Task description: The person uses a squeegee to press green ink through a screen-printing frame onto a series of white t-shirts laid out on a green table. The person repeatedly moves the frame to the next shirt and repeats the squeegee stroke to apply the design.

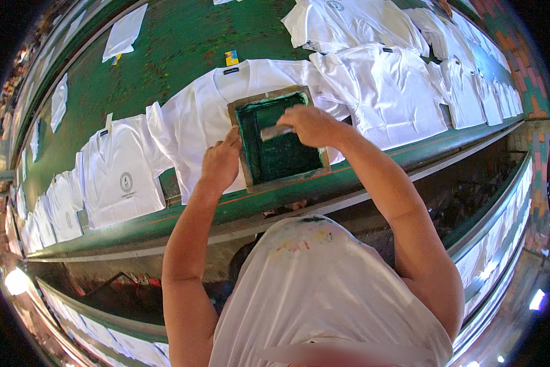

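Observation:
A screen-printing frame with brownish edges and a dark green mesh lies over the front of a white V-neck T-shirt. At its left edge, my left hand is closed on the rail, fingertips at the upper part. Inside the frame my right hand grips a squeegee, a short pale bar that is slightly blurred and lies tilted over the mesh. The shirt beneath the frame is hidden. To the left, a white T-shirt carries a dark round print on its chest.
A long green table runs across, with more white T-shirts along its near edge to the right. A metal rail borders the table. Parallel tables with white shirts stand behind me. Brick paving shows at right.

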### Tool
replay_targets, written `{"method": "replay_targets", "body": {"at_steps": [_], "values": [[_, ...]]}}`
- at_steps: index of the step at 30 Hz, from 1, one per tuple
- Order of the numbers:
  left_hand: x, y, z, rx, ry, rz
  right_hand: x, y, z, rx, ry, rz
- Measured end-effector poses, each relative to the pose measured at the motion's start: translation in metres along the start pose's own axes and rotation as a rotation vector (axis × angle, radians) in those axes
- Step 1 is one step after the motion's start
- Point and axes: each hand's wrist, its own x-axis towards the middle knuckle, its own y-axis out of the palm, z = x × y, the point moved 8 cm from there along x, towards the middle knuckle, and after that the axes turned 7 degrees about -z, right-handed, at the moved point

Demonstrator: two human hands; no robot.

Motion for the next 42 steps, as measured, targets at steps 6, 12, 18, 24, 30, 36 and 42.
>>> {"method": "replay_targets", "body": {"at_steps": [6, 12, 18, 24, 30, 36, 42], "values": [[0.001, 0.011, 0.003, 0.006, -0.087, 0.128, 0.037, -0.014, -0.008, -0.118, -0.012, -0.187], [0.001, 0.008, 0.004, -0.053, -0.083, 0.119, -0.01, 0.013, 0.022, -0.156, -0.015, -0.056], [0.001, 0.001, 0.002, -0.054, -0.016, 0.009, -0.072, 0.038, 0.068, -0.2, -0.023, -0.005], [0.002, 0.003, 0.002, -0.012, 0.013, 0.016, -0.066, 0.03, 0.054, -0.057, -0.097, 0.166], [0.004, 0.002, 0.0, 0.045, 0.014, 0.042, 0.021, -0.006, -0.003, -0.106, 0.01, -0.192], [0.002, 0.005, 0.0, 0.045, 0.014, 0.035, 0.007, 0.007, 0.009, -0.206, 0.013, -0.149], [0.004, 0.001, -0.002, 0.038, 0.028, 0.022, -0.064, 0.029, 0.063, -0.197, -0.03, -0.095]]}}
